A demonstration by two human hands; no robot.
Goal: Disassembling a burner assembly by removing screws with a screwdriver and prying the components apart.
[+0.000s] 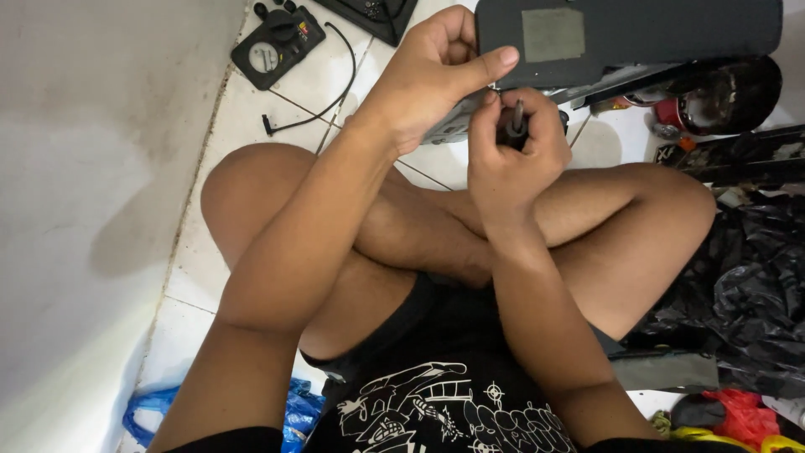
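1. Seen from above, looking down at crossed bare legs (436, 226) on a white tiled floor (210, 260), with a black printed shirt (436, 411) at the bottom centre of the frame.
2. Left hand (428, 75) at upper centre, curled around the lower left edge of a dark grey laptop (629, 33); thumb pressed flat along that edge, fingers wrapped behind and mostly hidden.
3. Laptop tilted up off the floor, filling the upper right of the frame, with a paler grey rectangular patch (553, 35) on its facing surface.
4. Right hand (511, 151) just below and touching the left, closed in a tight fist around a small dark screwdriver (514, 122); metal shaft showing between thumb and fingers, pointing up toward the laptop's underside edge.
5. Black multimeter (277, 46) with a round dial lying flat at upper left, well apart from both hands; a thin black lead (323, 101) curving away beside it.
6. Dark red-and-black round container (713, 101) under the laptop at upper right.
7. Crumpled black plastic sheeting (746, 294) along the right side.
8. Blue plastic bag (293, 411) at lower left; red and yellow bags (738, 419) at lower right.
9. Pale blank wall (84, 210) filling the left side.
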